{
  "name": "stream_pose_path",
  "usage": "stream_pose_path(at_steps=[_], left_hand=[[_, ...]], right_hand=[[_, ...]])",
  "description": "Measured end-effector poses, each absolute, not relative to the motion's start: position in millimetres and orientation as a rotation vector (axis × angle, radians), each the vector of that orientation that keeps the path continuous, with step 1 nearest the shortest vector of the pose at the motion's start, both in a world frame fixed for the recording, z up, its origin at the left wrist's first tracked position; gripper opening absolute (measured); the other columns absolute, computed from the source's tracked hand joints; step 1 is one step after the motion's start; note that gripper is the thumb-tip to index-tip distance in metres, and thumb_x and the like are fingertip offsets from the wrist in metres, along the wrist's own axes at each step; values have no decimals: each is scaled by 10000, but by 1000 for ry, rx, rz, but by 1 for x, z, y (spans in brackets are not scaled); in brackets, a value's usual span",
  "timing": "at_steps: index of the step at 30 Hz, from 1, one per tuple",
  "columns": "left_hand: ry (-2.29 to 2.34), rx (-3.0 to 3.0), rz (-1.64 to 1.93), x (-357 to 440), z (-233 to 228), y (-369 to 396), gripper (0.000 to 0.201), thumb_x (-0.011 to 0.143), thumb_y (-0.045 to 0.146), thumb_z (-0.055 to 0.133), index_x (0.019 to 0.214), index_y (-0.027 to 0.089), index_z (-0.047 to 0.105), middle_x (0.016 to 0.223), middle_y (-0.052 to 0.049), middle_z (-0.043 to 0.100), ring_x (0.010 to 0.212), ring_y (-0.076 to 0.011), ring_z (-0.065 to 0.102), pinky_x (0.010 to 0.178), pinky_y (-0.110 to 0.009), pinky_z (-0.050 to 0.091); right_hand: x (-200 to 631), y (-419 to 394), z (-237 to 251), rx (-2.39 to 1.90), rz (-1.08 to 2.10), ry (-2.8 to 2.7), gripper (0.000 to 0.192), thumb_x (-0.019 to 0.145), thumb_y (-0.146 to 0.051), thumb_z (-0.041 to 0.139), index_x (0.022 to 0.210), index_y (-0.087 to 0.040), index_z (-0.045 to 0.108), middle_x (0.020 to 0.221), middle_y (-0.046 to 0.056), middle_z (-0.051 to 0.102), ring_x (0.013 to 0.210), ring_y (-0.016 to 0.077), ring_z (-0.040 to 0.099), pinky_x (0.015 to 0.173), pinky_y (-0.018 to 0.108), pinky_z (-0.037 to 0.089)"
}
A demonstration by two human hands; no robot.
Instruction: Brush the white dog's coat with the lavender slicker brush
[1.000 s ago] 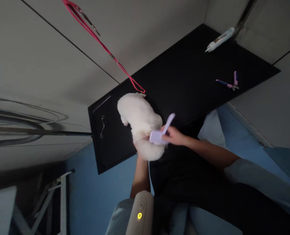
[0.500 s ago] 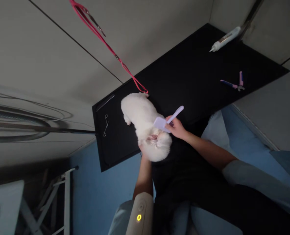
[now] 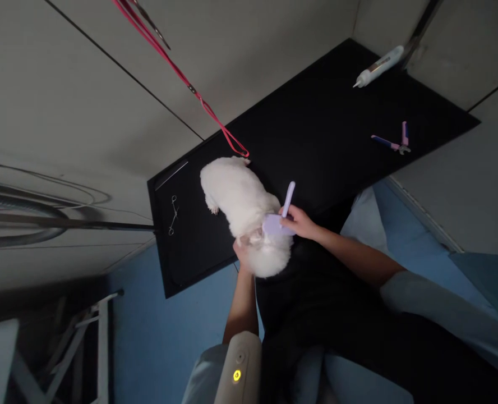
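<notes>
A white, fluffy dog [image 3: 236,188] lies on the black grooming table [image 3: 316,123], its head toward me at the near edge. My right hand [image 3: 300,223] is closed on a lilac slicker brush [image 3: 274,224]. The brush's flat head rests against the fur by the dog's ear, and its handle points up and away. With my left hand [image 3: 241,252] I hold the side of the dog's head next to the ear; fur hides part of those fingers.
A pink grooming loop [image 3: 227,134] hangs down beside the dog's rear. Scissors [image 3: 173,215] and a metal comb [image 3: 171,175] lie at the table's left end. Toward the right are nail clippers [image 3: 402,147] and a white nozzle bottle [image 3: 377,67]. A metal arm [image 3: 118,226] meets the left edge.
My right hand has brought the brush head down and toward me onto the fur by the ear, its handle now more upright. My left hand has shifted up along the head.
</notes>
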State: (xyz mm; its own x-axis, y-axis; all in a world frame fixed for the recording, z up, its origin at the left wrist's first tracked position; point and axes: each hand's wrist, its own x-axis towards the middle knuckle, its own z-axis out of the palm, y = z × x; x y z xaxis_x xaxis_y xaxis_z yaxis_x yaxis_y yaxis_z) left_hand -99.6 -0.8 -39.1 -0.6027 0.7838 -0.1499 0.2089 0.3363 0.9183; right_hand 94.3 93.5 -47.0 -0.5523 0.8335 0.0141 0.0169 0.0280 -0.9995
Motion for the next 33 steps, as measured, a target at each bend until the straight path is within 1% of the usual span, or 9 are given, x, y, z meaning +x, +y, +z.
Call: stream_pose_path(at_steps=[3,7,11,13,16,20,24,29,33], left_hand=[[1975,784,1378,-100,-39,-3,518,685,662,677,731,148,642,737,-119,688,738,-256,684,693,-382,575],[1935,699,1421,-99,-42,-1,412,602,545,757,635,156,623,629,-66,643,623,-209,641,619,-340,554],[1898,627,1468,-99,-46,2,344,611,450,763,677,124,676,680,-84,679,648,-193,634,648,-314,540],[1889,591,1460,-100,-48,1,334,623,423,772,701,111,683,675,-85,675,624,-185,614,614,-308,517],[1877,557,1454,-101,-48,-1,331,632,419,776,716,112,686,671,-81,672,611,-185,598,591,-311,498],[1888,564,1462,-100,-45,-2,319,611,426,782,712,136,696,690,-69,683,623,-185,602,600,-309,506],[1822,536,1468,-99,-43,-1,348,595,462,797,713,150,699,683,-68,679,613,-186,613,595,-318,519],[1800,497,1517,-98,-42,-1,372,574,465,814,730,147,700,696,-68,683,623,-182,625,604,-311,538],[1785,451,1480,-101,-45,1,292,614,412,799,710,164,678,673,-61,680,627,-175,608,609,-304,533]], right_hand=[[93,89,-52,-930,1494,-1566,313,808,-412,656,1026,-194,598,954,52,669,808,181,610,750,323,504],[96,88,-57,-782,1638,-1658,324,769,-430,714,963,-192,608,902,39,678,797,182,619,735,312,513],[98,90,-58,-923,1508,-1518,324,825,-444,657,1033,-204,594,953,44,666,838,189,617,802,345,505],[97,88,-59,-844,1559,-1561,346,803,-450,684,1032,-206,597,972,49,664,842,192,615,802,347,503],[97,92,-60,-826,1671,-1535,339,780,-478,698,956,-206,594,895,34,653,807,190,608,780,343,505],[99,104,-60,-958,1528,-1362,322,819,-468,663,997,-214,576,937,34,647,842,185,603,801,342,504],[100,113,-58,-721,1742,-1665,324,744,-408,753,937,-193,605,873,26,653,799,183,606,755,328,512],[103,118,-56,-1002,1375,-1397,293,801,-412,682,984,-208,578,973,46,648,881,189,603,821,342,507],[103,106,-58,-742,1672,-1699,300,735,-366,746,932,-191,604,887,30,658,807,182,610,767,329,513]])
